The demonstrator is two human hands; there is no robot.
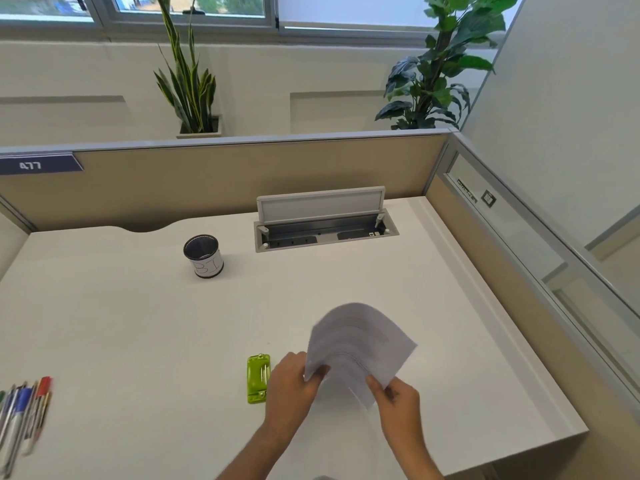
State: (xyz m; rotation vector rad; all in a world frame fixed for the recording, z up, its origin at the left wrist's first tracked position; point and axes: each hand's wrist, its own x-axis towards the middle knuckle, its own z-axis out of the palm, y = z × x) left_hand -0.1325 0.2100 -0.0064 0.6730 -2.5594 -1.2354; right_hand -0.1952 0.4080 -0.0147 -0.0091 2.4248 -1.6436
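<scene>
A thin stack of white paper sheets [360, 344] is held up above the white desk [138, 323], curving away from me. My left hand [292, 386] pinches the stack's lower left edge. My right hand [398, 400] pinches its lower right corner. The sheets look blurred. A lime-green hole punch [258, 378] lies flat on the desk just left of my left hand.
A black mesh pen cup [203, 256] with a white label stands at the desk's back middle. Several pens and markers [24, 414] lie at the left front edge. An open cable tray [323, 230] sits at the back. Beige partitions [207, 181] enclose the desk.
</scene>
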